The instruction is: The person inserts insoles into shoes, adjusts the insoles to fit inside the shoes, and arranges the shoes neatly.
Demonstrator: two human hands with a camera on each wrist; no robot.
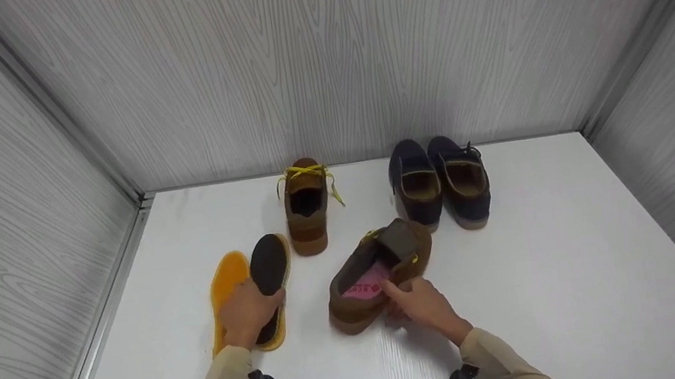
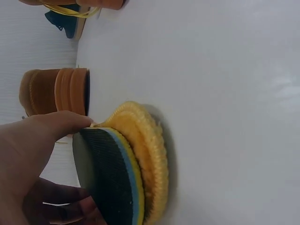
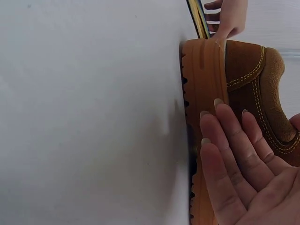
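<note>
Across the white tabletop [image 1: 578,263], backed by pale wood-grain panels, the largest grouping is a pair of navy lace-up shoes [image 1: 445,195], side by side with toes to the rear panel, perhaps parked there to keep the front free. Nearer the person, a brown suede shoe [image 1: 402,270] lies angled, toe away and to the right, its heel brought round towards the hands; the tongue is folded forward, which seems to give a clear way into the throat. Its upright mate, the other brown shoe [image 1: 307,222], stands further back, left of the navy pair.

At the left lie an orange insole [image 1: 228,270] and, just beside it, a dark-faced insole [image 1: 270,268] with yellow and blue layers along its edge. The left hand [image 1: 248,310] grips this second one, thumb at one edge and fingers at the other, a hold that likely spares bending it. The right hand [image 1: 422,304] pinches the shoe's side wall, thumb over the collar, fingers nearly straight along the outside, probably to steady it. Smaller again, a printed pink insole [image 1: 363,284] shows inside that shoe; yellow laces [image 1: 307,170] are tied on the upright one.
</note>
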